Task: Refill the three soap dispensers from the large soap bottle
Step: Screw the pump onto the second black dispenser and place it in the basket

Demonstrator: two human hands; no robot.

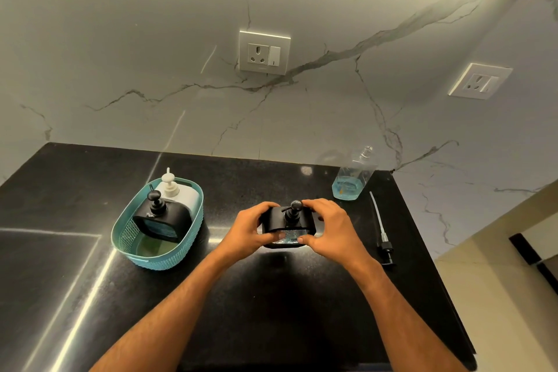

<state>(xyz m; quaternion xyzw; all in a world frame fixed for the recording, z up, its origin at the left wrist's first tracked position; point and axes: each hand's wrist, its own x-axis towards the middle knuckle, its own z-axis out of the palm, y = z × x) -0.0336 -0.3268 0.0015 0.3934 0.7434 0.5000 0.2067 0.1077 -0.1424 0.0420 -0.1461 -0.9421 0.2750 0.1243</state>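
Both hands are wrapped round the black dispenser (pixel 288 225) mid-counter, left hand (pixel 250 229) and right hand (pixel 327 228) clamping its sides, pump on. Left of it, the teal basket (pixel 133 254) holds two more dispensers. Behind-right of it, the large soap bottle (pixel 351 178) is nearly drained, its pump (pixel 382 229) lying loose, so probably near done.

2 bare forearms, left hand (pixel 252 228) and right hand (pixel 327 226), no sleeves, rings or watch visible

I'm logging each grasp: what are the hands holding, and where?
Both hands, left hand and right hand, grip the black soap dispenser by its two ends, fingers curled round its body.
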